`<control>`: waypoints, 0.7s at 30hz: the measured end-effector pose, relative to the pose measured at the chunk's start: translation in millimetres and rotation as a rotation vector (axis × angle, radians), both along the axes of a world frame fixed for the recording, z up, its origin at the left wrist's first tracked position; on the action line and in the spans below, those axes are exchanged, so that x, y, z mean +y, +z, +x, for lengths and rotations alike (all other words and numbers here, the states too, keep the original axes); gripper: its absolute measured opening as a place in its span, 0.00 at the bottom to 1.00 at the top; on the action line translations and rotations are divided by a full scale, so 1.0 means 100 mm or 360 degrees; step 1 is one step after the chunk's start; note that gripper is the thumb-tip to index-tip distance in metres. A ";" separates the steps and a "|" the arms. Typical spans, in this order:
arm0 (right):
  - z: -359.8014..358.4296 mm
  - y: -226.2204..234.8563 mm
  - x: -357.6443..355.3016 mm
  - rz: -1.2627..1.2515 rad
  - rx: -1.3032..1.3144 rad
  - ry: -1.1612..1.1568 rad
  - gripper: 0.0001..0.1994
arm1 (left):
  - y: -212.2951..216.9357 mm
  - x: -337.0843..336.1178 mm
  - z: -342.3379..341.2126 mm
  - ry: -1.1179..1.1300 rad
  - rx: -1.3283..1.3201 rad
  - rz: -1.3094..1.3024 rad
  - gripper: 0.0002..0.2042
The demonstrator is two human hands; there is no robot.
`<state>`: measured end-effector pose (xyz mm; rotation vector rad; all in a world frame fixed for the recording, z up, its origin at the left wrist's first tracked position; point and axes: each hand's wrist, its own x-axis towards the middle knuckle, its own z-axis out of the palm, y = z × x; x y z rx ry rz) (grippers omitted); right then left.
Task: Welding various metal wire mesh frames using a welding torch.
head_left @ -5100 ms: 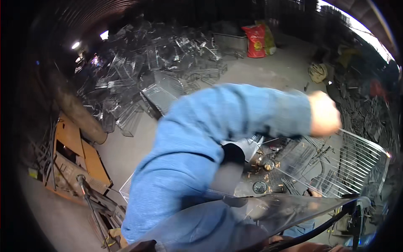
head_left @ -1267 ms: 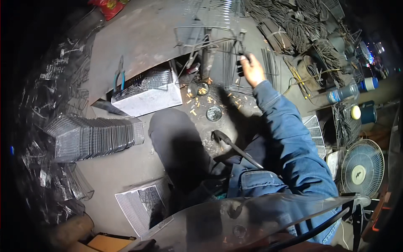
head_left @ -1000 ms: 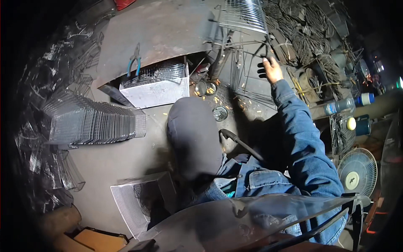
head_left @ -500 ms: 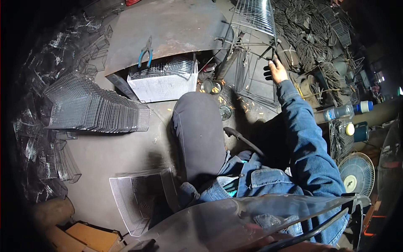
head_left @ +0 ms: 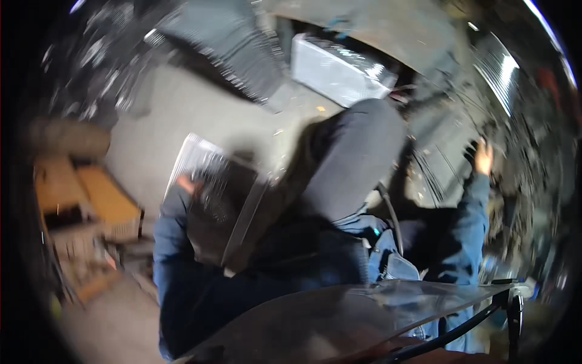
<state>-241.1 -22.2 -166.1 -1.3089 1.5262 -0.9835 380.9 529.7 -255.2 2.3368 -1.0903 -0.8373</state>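
The whole picture is smeared by motion. My left hand (head_left: pixel 189 184) reaches down at the left, against the near side of a wire mesh basket (head_left: pixel 203 148) on the floor. Its fingers are too blurred to show whether they grip the mesh. On the right, my right hand (head_left: pixel 484 159) is stretched out beside dark thin wire frames (head_left: pixel 431 176) that lean near the metal sheet. Dark shapes lie at its fingers, and I cannot make out whether it holds anything.
Stacked mesh baskets (head_left: pixel 224 48) stand at the far left. A white box (head_left: pixel 333 70) of mesh pieces sits under the metal sheet (head_left: pixel 388 21). Blurred pliers (head_left: pixel 336 24) lie on that sheet. Orange-yellow boxes (head_left: pixel 109 194) stand at left. A black hose (head_left: pixel 391 212) curves beside my knee.
The view has swung left, so things appear further right. My left arm has come into view, its hand at the floor basket. My right arm stays stretched out near the wire frames.
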 end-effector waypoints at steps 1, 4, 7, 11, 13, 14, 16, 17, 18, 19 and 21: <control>-0.23 0.02 -0.01 -0.0050 -0.0002 -0.0002 0.21 | 0.31 -0.26 0.07 0.0021 0.0086 0.0126 0.13; -0.45 -0.09 0.00 -0.0352 0.0253 -0.0198 0.22 | 1.28 -0.99 -0.24 0.0058 0.0481 -0.0383 0.15; -0.15 -0.01 0.35 -0.1085 0.1049 -0.0643 0.19 | 1.68 -1.62 -0.51 -0.0214 0.0523 -0.0407 0.20; 0.77 0.65 1.15 -0.0949 0.0450 0.0280 0.18 | 1.81 -2.64 -1.16 -0.0624 0.1081 -0.0656 0.22; 1.05 0.81 1.33 -0.1180 0.0563 0.0680 0.24 | 1.70 -3.13 -1.44 -0.0924 0.1694 -0.0450 0.25; 1.13 0.89 1.37 -0.1373 0.0536 0.0903 0.29 | 1.66 -3.36 -1.70 -0.1029 0.1800 -0.0444 0.27; 1.20 0.98 1.45 -0.1265 0.0206 0.1108 0.27 | 1.68 -3.66 -2.22 -0.1176 0.2228 -0.0081 0.29; 1.10 0.93 1.36 -0.1379 0.0266 0.1241 0.20 | 1.64 -3.79 -2.44 -0.1214 0.2342 0.0122 0.32; 1.05 0.89 1.34 -0.1392 0.0134 0.1323 0.12 | 1.62 -3.88 -2.59 -0.1311 0.2407 0.0202 0.34; 0.97 0.85 1.34 -0.1389 0.0201 0.1175 0.08 | 1.58 -4.05 -2.69 -0.1511 0.2260 0.0115 0.34; 0.77 0.80 1.27 -0.1371 0.0295 0.0814 0.08 | 1.69 -4.37 -2.75 -0.1547 0.0730 -0.0275 0.28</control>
